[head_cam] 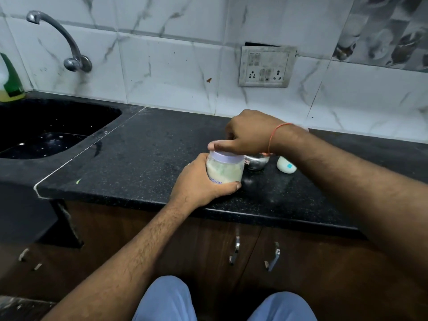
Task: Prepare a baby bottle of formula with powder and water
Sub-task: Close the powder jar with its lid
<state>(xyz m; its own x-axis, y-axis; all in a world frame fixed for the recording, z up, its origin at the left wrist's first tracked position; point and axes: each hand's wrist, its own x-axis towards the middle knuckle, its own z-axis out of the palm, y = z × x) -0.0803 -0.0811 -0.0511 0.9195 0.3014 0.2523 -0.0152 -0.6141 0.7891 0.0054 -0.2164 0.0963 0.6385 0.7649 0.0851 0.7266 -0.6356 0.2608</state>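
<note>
On the black speckled stone surface, near its front edge, stands a clear plastic jar of pale powder with a lavender screw lid. The left hand wraps the jar's body from 9 o'clock, its grip closed round the wall with the thumb lying along the base at 6 o'clock; this most likely steadies the jar against turning. The right hand comes down over the lid from 1 o'clock, fingers curled over the rim and the thumb lying along its near edge at 11 o'clock, a grip closed on the lid as for twisting. Judging by this two-handed hold, the step in hand is opening or closing the powder jar; which of the two cannot be told.

Just beside the jar at 3 o'clock sits a small shiny steel bowl, half hidden under the right wrist, so its contents are not visible. Further out at 3 o'clock lies a small white rounded object with a teal mark, too small to identify; it may be part of the bottle. No complete baby bottle or water vessel shows. The jar's blue lettering is partly covered by the left hand and unreadable. At 10 o'clock lie a black sink and a curved steel tap.
</note>
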